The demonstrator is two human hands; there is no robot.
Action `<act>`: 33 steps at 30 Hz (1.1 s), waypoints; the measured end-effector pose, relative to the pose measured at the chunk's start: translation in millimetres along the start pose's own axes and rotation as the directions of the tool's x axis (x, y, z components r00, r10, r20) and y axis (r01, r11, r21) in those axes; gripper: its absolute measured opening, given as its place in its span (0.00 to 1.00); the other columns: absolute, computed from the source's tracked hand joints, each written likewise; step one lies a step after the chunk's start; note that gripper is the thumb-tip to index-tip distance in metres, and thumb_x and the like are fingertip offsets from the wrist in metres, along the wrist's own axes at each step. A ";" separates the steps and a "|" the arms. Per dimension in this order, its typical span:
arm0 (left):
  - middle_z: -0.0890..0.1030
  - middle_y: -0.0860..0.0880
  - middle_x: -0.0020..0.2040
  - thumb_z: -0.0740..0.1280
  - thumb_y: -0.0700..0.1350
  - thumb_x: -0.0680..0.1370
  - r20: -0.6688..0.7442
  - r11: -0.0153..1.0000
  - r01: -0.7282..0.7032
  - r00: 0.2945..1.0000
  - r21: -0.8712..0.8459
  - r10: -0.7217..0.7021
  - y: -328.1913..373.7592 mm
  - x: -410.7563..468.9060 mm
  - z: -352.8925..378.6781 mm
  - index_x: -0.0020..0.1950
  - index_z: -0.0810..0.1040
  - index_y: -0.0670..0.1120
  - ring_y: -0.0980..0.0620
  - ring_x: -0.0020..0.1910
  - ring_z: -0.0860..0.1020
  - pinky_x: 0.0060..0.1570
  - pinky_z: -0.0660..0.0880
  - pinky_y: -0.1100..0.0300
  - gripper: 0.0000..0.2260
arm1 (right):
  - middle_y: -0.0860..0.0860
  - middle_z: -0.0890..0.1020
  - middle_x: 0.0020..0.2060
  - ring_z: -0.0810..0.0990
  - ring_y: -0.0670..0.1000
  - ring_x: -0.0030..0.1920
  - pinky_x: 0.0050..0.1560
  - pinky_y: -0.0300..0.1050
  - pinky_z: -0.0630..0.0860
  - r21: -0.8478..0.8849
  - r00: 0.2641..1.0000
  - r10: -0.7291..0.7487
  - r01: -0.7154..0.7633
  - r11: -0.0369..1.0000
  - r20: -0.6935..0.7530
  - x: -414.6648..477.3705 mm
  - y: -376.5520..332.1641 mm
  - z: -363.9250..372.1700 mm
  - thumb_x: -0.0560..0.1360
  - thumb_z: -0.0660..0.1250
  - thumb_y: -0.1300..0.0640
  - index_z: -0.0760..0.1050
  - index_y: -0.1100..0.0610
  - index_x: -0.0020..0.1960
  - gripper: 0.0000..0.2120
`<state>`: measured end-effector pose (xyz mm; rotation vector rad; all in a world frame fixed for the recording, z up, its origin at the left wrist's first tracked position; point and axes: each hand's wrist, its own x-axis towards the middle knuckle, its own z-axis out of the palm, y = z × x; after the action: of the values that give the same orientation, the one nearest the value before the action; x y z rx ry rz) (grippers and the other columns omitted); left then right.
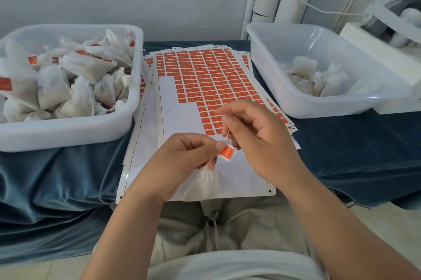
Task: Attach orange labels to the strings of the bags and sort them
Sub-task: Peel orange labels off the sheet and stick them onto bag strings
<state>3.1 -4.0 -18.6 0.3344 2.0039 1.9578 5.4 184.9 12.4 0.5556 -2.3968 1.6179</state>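
My left hand (pixel 184 161) pinches an orange label (pixel 227 152) between thumb and forefinger, and a small white bag (pixel 201 185) hangs below the same hand. My right hand (pixel 255 136) hovers just right of the label with its fingers curled, pinching the bag's thin white string (pixel 225 130). Both hands are over the lower part of a label sheet (pixel 205 79), a white backing with rows of orange labels and a peeled blank area at its lower left.
A white tub (pixel 68 134) on the left holds several labelled bags. Another white tub (pixel 319 109) on the right holds several plain bags. More label sheets lie under the top one on a blue cloth (pixel 57 177). A white machine (pixel 387 36) stands at far right.
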 end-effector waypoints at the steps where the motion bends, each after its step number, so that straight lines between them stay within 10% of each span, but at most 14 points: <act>1: 0.81 0.51 0.34 0.75 0.61 0.75 -0.009 1.000 -0.003 1.000 0.026 0.003 1.7 -0.4 1.0 0.44 0.88 0.45 0.59 0.35 0.76 0.40 0.74 0.69 0.19 | 0.42 0.83 0.41 0.83 0.46 0.43 0.44 0.34 0.78 0.005 1.000 0.007 -0.007 1.000 -0.002 0.1 0.3 0.5 0.85 0.64 0.60 0.81 0.54 0.60 0.08; 10: 0.84 0.45 0.37 0.78 0.59 0.74 0.005 0.992 -0.070 0.998 0.105 0.069 8.1 -6.6 -1.0 0.46 0.90 0.53 0.49 0.37 0.77 0.45 0.74 0.54 0.10 | 0.43 0.85 0.43 0.84 0.45 0.42 0.43 0.36 0.80 0.067 0.999 0.037 -0.036 0.997 -0.001 2.1 2.2 4.9 0.85 0.64 0.59 0.80 0.50 0.62 0.10; 16: 0.87 0.48 0.42 0.75 0.50 0.78 -0.214 0.988 -0.131 0.966 0.077 0.144 8.1 -2.4 2.5 0.44 0.88 0.52 0.53 0.42 0.84 0.44 0.81 0.64 0.05 | 0.33 0.81 0.59 0.84 0.39 0.56 0.47 0.40 0.85 0.063 0.972 0.225 -0.229 0.971 0.068 7.7 5.6 4.9 0.76 0.68 0.31 0.60 0.28 0.71 0.28; 21: 0.88 0.51 0.42 0.73 0.47 0.80 -0.287 0.983 -0.155 0.941 0.099 0.177 9.1 -3.8 5.1 0.44 0.89 0.56 0.53 0.41 0.85 0.41 0.81 0.64 0.07 | 0.45 0.83 0.37 0.85 0.46 0.36 0.41 0.37 0.79 -0.158 0.947 0.191 -0.154 0.975 0.260 1.9 11.8 4.7 0.82 0.62 0.36 0.78 0.51 0.49 0.19; 33: 0.85 0.52 0.39 0.67 0.62 0.76 -0.272 0.981 -0.169 0.944 0.091 0.188 15.9 -7.5 14.0 0.42 0.85 0.55 0.58 0.36 0.79 0.42 0.78 0.66 0.13 | 0.44 0.77 0.31 0.76 0.46 0.33 0.37 0.32 0.72 -0.038 0.988 0.075 -0.071 0.997 0.137 -4.5 13.3 13.4 0.85 0.57 0.48 0.74 0.53 0.41 0.17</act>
<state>14.5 6.5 -2.4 0.2755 2.2907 2.1555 4.7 177.8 -5.6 0.5994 -2.5670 1.6150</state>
